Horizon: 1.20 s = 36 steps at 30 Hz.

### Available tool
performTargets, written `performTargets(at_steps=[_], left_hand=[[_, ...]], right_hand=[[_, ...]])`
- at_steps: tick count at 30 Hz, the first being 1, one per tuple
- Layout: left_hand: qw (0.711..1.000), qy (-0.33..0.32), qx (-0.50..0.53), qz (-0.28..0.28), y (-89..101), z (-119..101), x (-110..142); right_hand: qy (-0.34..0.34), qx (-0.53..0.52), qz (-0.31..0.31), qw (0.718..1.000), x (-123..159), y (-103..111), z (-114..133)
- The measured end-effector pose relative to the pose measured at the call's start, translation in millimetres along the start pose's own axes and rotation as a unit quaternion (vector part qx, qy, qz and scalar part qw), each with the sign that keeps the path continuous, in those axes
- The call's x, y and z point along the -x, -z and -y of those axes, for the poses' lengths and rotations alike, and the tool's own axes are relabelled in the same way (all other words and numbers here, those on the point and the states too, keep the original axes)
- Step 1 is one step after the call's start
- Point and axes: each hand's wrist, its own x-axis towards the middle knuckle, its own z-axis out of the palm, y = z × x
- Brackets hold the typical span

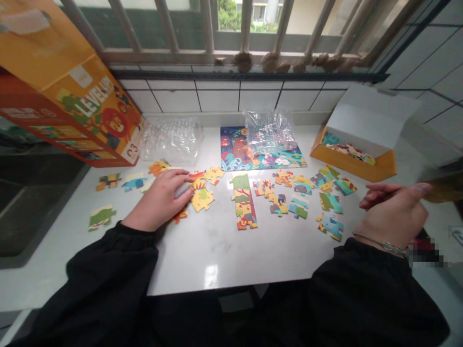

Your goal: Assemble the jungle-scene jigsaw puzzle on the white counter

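My left hand (161,200) lies low over the counter with its fingers apart. Its fingertips reach the edge of a cluster of yellow and red puzzle pieces (202,198), partly covering some. My right hand (394,212) is raised at the right, fingers curled in; whether anything is inside them is hidden. Between the hands, a joined vertical strip of puzzle pieces (243,200) lies on the white counter (224,260). To its right are several loose pieces, among them a blue one (331,225) nearest my right hand. A green piece (102,217) lies left of my left wrist.
An orange puzzle box (104,111) stands at the back left beside crumpled clear plastic (171,140). A picture sheet (235,149) lies at the back under more clear plastic (271,130). At the right is an opened small box (354,161) with pieces inside. A dark sink (36,202) borders the left.
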Motion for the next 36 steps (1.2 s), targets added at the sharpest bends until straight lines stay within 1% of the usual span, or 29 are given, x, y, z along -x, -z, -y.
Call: performTargets(at_steps=[2,4,6,8,12,15,25,27,29,31,32,34,36], left_hand=[[1.000,-0.011,0.015,0.005,-3.0,-16,7],[0.999,-0.020,0.026,0.034,-8.2,-33,15],[0.998,-0.009,0.028,0.054,-13.5,-48,21],[0.998,-0.004,0.024,0.059,-17.2,-56,25],[0.998,-0.011,0.017,0.060,-18.4,-59,26],[0.998,-0.012,0.020,0.059,-17.8,-56,24],[0.998,0.002,0.038,0.053,-15.2,-59,23],[0.999,0.005,0.036,0.026,-11.5,-54,20],[0.999,0.037,0.010,-0.025,-5.2,-42,16],[0.990,0.109,-0.049,-0.076,2.6,-21,9],[0.980,0.156,-0.084,-0.089,6.3,-8,6],[0.958,0.235,-0.150,-0.067,11.9,21,-1],[0.938,0.280,-0.197,-0.049,14.2,48,-5]], right_hand=[[0.016,-0.010,0.003,1.000,3,-2,3],[0.025,-0.012,0.005,1.000,6,-4,7],[0.029,-0.014,0.010,0.999,11,-6,10],[0.032,-0.015,0.028,0.999,15,-8,15],[0.025,-0.002,0.064,0.998,23,-10,24],[0.013,-0.002,0.072,0.997,24,-11,28],[0.020,-0.014,0.083,0.996,23,-13,17],[0.018,-0.014,0.085,0.996,22,-13,17],[0.011,-0.017,0.089,0.996,22,-13,16],[0.008,-0.022,0.091,0.996,20,-13,14],[0.009,-0.024,0.094,0.995,20,-14,14],[0.014,-0.026,0.100,0.995,18,-14,12],[0.018,-0.025,0.102,0.994,17,-14,10]])
